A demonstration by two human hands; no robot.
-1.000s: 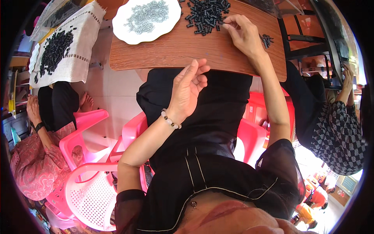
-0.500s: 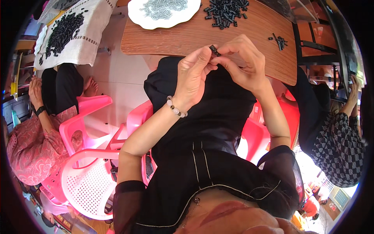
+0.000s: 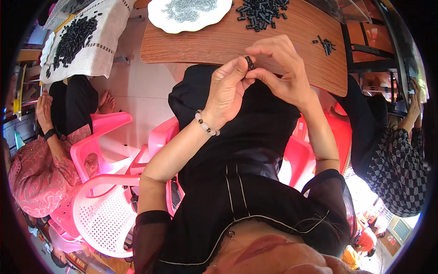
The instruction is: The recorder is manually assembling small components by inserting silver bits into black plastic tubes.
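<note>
so the left hand (image 3: 228, 89) and right hand (image 3: 283, 75) are close together by the near edge of the worktop (image 3: 200, 48), with one little black piece (image 3: 249, 63) between them; the piece is held up in the hands, in line with the worktop's near edge, and I can't tell how high; the left fingers are pinching it; the right thumb and forefinger curve round with their tips at the same piece, but honestly I can't tell if they're gripping it too or just touching; there's a beaded bracelet (image 3: 206, 125) on the left wrist, on the near side of the worktop.

on the worktop itself, a wavy-edged white plate (image 3: 157, 23) sits toward the far left with a load of clear bits (image 3: 189, 9) on it; a big heap of black pieces (image 3: 262, 13) is around the middle of the far side; a small bunch of thin dark bits (image 3: 326, 45) lies near the right end.

left of the worktop and apart from it there's a pale cloth (image 3: 109, 34) with another black pile (image 3: 75, 39); a pink plastic chair (image 3: 107, 214) is to its near left; there's someone in a pink patterned top (image 3: 41, 178) over on the left of it too, and someone in a checked top (image 3: 397, 173) to its right.
</note>
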